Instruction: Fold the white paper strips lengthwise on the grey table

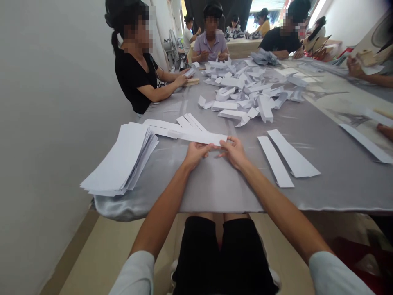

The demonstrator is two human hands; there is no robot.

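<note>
Between my two hands is a long white folded paper strip (202, 137), held level just above the cloth. My left hand (196, 153) grips its near edge around the middle, with thumb and fingers closed. At the strip's right end my right hand (233, 151) pinches the paper. Behind the strip lie more flat white paper pieces (159, 127), partly hidden by it. A thick stack of white sheets (118, 157) sits to the left of my left hand. To the right of my right hand lie two folded paper strips (276, 162), side by side.
A large heap of folded white papers (242, 90) covers the table's middle. The grey tablecloth (211, 188) ends close to my lap. One person (135, 73) works at the left side, others across and at the right. Another strip (365, 143) lies far right.
</note>
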